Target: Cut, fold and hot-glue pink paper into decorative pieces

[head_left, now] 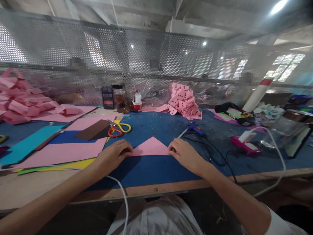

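Nearest, at six o'clock, a thin white cable draped over the bare wooden table edge and tucked under the left forearm. Just beyond, on the dark blue work mat, a flat pink paper triangle, apex toward twelve o'clock, long edge toward six. At its nine o'clock corner, the left hand, knuckles up, fingers curled down onto the paper; at its three o'clock corner, the right hand, curled the same way. Nipped between thumb and finger or merely pinned flat: impossible to tell for either hand. Likely trouble, judging from this: uneven pressure from the two sides, sliding the sheet on the smooth mat and skewing any crease; a snag of the white cable on the left arm, jerking that corner loose. At two o'clock from the right hand, a tangle of black cable and a blue-handled glue gun, near enough to be dragged by a careless wrist, and possibly hot. At eleven o'clock, scissors with one yellow and one red handle, lying on loose pink, brown and blue paper sheets, apart from the left hand yet easily nudged. Farther off, at one o'clock, a heap of pink folded pieces with dark dots; at ten o'clock, a bigger pile of pink folded strips; behind everything, a perforated metal screen.
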Available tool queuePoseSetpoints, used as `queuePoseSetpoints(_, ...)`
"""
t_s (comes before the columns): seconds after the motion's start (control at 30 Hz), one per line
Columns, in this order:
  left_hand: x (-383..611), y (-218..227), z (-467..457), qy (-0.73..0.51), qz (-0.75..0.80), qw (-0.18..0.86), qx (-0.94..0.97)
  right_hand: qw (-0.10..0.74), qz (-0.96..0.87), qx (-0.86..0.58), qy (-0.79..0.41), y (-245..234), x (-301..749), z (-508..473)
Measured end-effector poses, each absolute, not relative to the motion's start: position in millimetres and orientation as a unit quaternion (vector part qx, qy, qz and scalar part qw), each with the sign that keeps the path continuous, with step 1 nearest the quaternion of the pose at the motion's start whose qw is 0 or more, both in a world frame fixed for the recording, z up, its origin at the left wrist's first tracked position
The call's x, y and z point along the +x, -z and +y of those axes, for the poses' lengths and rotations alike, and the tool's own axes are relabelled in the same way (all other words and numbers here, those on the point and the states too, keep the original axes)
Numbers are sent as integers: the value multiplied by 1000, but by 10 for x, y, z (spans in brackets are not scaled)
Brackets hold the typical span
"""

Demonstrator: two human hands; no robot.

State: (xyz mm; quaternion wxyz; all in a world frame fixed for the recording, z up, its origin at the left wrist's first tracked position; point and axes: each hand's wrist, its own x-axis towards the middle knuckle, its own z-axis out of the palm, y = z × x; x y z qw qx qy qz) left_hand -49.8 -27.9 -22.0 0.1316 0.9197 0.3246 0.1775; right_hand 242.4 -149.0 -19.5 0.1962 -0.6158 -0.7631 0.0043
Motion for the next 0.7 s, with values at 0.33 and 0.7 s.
queuePoseSetpoints(0.33,-530,272,-386,-180,277,67,942,177,-813,-551,61,277,2462,-1556)
queuePoseSetpoints(0.7,-519,275,-311,-180,280,97,938,204,-800,-564,24,248,2499,-1570)
